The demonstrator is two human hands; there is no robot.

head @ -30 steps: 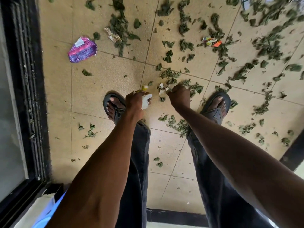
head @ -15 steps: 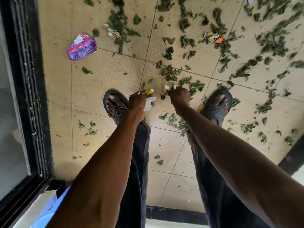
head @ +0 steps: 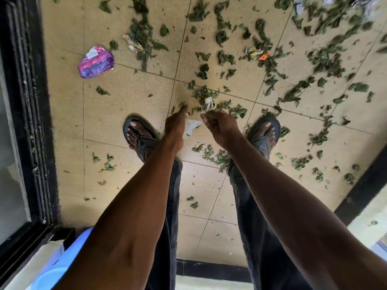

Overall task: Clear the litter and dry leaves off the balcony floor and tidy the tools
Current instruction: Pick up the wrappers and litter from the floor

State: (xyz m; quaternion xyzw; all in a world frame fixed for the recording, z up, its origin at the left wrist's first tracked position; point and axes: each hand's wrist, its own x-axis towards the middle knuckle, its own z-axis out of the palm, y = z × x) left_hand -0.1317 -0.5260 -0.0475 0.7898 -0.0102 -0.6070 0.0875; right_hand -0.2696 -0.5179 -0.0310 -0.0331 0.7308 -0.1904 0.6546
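Observation:
Dry green leaves (head: 204, 94) lie scattered over the tan tiled balcony floor (head: 129, 105). My left hand (head: 176, 124) reaches down between my feet and is closed on crumpled white paper (head: 190, 127). Beside it my right hand (head: 219, 124) pinches a small crumpled wrapper (head: 209, 104) at its fingertips, just above the leaves. A purple and pink packet (head: 96, 62) lies on the floor at the upper left. A small tan wrapper (head: 134, 45) and a colourful orange one (head: 256, 53) lie further off among leaves.
My two feet in black sandals (head: 140, 137) (head: 265, 135) stand on the tiles. A black sliding-door track (head: 31, 122) runs along the left. A dark threshold (head: 211, 268) edges the floor behind me, and another dark edge (head: 360, 189) lies at the right.
My right hand has lifted the small crumpled wrapper off the floor. My left hand, still holding the white paper, stretched a finger forward. The view shifted slightly forward.

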